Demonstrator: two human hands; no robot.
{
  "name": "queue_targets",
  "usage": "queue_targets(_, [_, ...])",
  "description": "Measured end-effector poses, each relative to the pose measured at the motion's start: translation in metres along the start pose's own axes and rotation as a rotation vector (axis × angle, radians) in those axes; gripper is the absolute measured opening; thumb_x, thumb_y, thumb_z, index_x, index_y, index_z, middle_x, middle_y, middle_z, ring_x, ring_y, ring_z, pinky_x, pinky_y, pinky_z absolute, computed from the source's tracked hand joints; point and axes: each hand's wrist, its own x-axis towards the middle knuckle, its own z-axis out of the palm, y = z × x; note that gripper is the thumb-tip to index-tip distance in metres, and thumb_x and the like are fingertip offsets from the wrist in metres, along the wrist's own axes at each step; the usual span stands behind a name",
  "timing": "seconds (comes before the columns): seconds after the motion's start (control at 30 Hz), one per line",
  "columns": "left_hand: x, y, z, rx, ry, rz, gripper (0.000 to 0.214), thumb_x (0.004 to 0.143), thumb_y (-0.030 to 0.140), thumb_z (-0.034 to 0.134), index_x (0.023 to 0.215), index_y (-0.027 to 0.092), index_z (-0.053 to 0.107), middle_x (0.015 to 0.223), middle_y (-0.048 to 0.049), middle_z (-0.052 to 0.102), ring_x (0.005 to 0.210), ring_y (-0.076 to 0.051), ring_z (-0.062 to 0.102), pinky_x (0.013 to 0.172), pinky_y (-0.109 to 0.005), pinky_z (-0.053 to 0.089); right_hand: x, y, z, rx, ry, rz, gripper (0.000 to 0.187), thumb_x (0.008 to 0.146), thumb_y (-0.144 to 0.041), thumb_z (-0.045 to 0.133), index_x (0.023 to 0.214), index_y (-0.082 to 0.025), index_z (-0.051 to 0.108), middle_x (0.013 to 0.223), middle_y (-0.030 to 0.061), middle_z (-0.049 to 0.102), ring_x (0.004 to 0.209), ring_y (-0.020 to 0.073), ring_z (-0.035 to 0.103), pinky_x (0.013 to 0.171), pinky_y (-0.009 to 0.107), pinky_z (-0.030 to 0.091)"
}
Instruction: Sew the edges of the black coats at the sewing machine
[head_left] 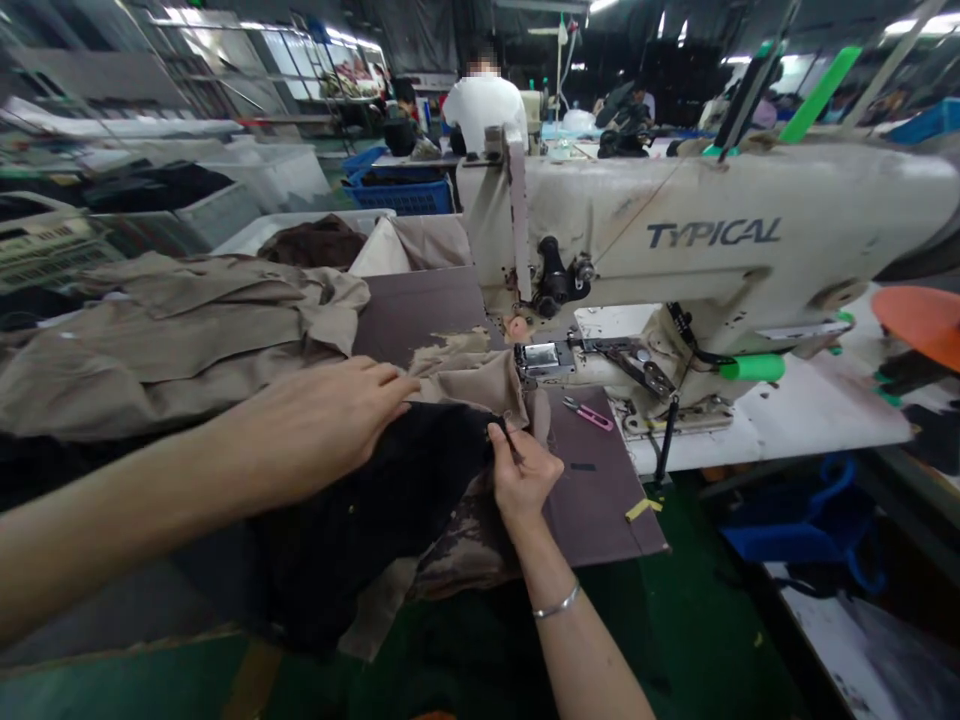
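A thin silver bangle (556,603) circles the wrist closest to the lens, and above it the right hand (521,478) is closed in a pinch. Its thumb and forefinger grip the upper edge of a rumpled black cloth (397,510), just in front of the needle end of the cream industrial sewing machine (712,235) lettered "TYPICAL". The left hand (330,425) lies open and flat, fingers straight and together, palm down. It rests on the black cloth's upper left part, further from the machine than the right hand. Its fingertips touch a tan woven cloth piece (472,378) that runs from under them up to the machine's metal needle plate (540,358).

Both cloths lie on a dark brown flat counter (600,500) that reaches under the machine's needle end, and the black cloth hangs over its near edge. A small pair of pink-handled thread snips (589,414) lies on that counter just below the machine's arm. A scrap of yellow tape (643,507) sticks out at the counter's near right edge.

Left of the machine, well apart from it, a heap of khaki garments (172,340) is piled. The machine's base stands on a white counter (795,415), with a green cylindrical handle (752,367) under the arm and an orange round disc (921,320) at its far right end. Behind the machine sits a person in a white shirt (484,105), back turned, beside a blue plastic crate (405,195).
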Motion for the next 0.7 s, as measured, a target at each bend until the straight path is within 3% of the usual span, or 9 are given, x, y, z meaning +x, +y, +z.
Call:
queue_targets(0.03, [-0.01, 0.022, 0.003, 0.013, -0.023, 0.008, 0.028, 0.1, 0.018, 0.041, 0.119, 0.017, 0.062, 0.105, -0.0062, 0.064, 0.095, -0.022, 0.058, 0.088, -0.035, 0.043, -0.001, -0.001, 0.0, -0.016, -0.02, -0.025, 0.032, 0.075, -0.042, 0.077, 0.091, -0.014, 0.08, 0.091, 0.0096, 0.075, 0.085, 0.0174, 0.069, 0.089, 0.026, 0.053])
queue_targets(0.07, [-0.015, 0.044, 0.012, 0.004, 0.052, -0.014, 0.032, 0.1, 0.018, 0.04, 0.126, 0.016, 0.058, 0.119, -0.0082, 0.062, 0.107, -0.023, 0.057, 0.095, -0.036, 0.043, -0.002, -0.001, 0.0, -0.021, -0.038, -0.037, 0.031, 0.075, -0.041, 0.076, 0.091, -0.015, 0.08, 0.093, 0.0096, 0.075, 0.086, 0.0177, 0.069, 0.089, 0.026, 0.053])
queue_targets(0.13, [-0.011, 0.08, 0.043, -0.028, 0.304, -0.02, 0.035, 0.1, 0.02, 0.04, 0.131, 0.014, 0.055, 0.133, -0.0102, 0.058, 0.123, -0.024, 0.051, 0.107, -0.037, 0.039, -0.005, 0.001, -0.001, -0.023, -0.061, -0.038, 0.03, 0.076, -0.041, 0.074, 0.09, -0.016, 0.081, 0.09, 0.008, 0.075, 0.081, 0.0175, 0.069, 0.084, 0.026, 0.054])
queue_targets(0.23, [0.023, 0.097, 0.101, -0.062, 0.485, -0.25, 0.034, 0.102, 0.023, 0.036, 0.127, 0.014, 0.057, 0.13, -0.0115, 0.061, 0.123, -0.024, 0.053, 0.107, -0.038, 0.039, -0.007, 0.012, -0.006, -0.014, -0.046, 0.008, 0.033, 0.079, -0.043, 0.07, 0.088, -0.013, 0.081, 0.082, 0.0051, 0.074, 0.07, 0.0159, 0.065, 0.074, 0.026, 0.054])
queue_targets(0.33, [0.061, 0.075, 0.139, -0.035, 0.408, -0.253, 0.038, 0.104, 0.028, 0.032, 0.097, 0.014, 0.067, 0.098, -0.0101, 0.071, 0.099, -0.023, 0.063, 0.095, -0.037, 0.043, -0.002, 0.027, -0.012, 0.018, -0.001, 0.081, 0.039, 0.079, -0.045, 0.07, 0.094, -0.011, 0.079, 0.088, 0.0057, 0.075, 0.072, 0.0149, 0.064, 0.075, 0.026, 0.053])
queue_targets(0.43, [0.073, 0.035, 0.152, -0.007, 0.331, -0.202, 0.046, 0.104, 0.034, 0.033, 0.077, 0.017, 0.066, 0.075, -0.0069, 0.069, 0.078, -0.021, 0.064, 0.083, -0.035, 0.043, 0.008, 0.042, -0.001, 0.074, -0.002, 0.153, 0.043, 0.076, -0.048, 0.072, 0.094, -0.01, 0.079, 0.089, 0.0061, 0.074, 0.071, 0.0128, 0.061, 0.073, 0.025, 0.053])
queue_targets(0.6, [0.058, -0.041, 0.148, 0.072, 0.304, -0.268, 0.046, 0.104, 0.037, 0.031, 0.078, 0.016, 0.063, 0.08, -0.0097, 0.067, 0.076, -0.021, 0.061, 0.074, -0.034, 0.039, 0.025, 0.062, 0.07, 0.182, -0.087, 0.279, 0.045, 0.071, -0.052, 0.073, 0.084, -0.009, 0.078, 0.066, 0.0037, 0.068, 0.054, 0.0075, 0.049, 0.052, 0.019, 0.044])
queue_targets(0.7, [0.059, -0.07, 0.141, 0.07, 0.265, -0.28, 0.041, 0.101, 0.035, 0.036, 0.076, 0.017, 0.062, 0.077, -0.0091, 0.065, 0.074, -0.021, 0.058, 0.073, -0.033, 0.039, 0.035, 0.071, 0.11, 0.202, -0.114, 0.32, 0.047, 0.071, -0.053, 0.071, 0.072, -0.007, 0.076, 0.051, 0.0013, 0.059, 0.046, 0.0059, 0.04, 0.043, 0.018, 0.035])
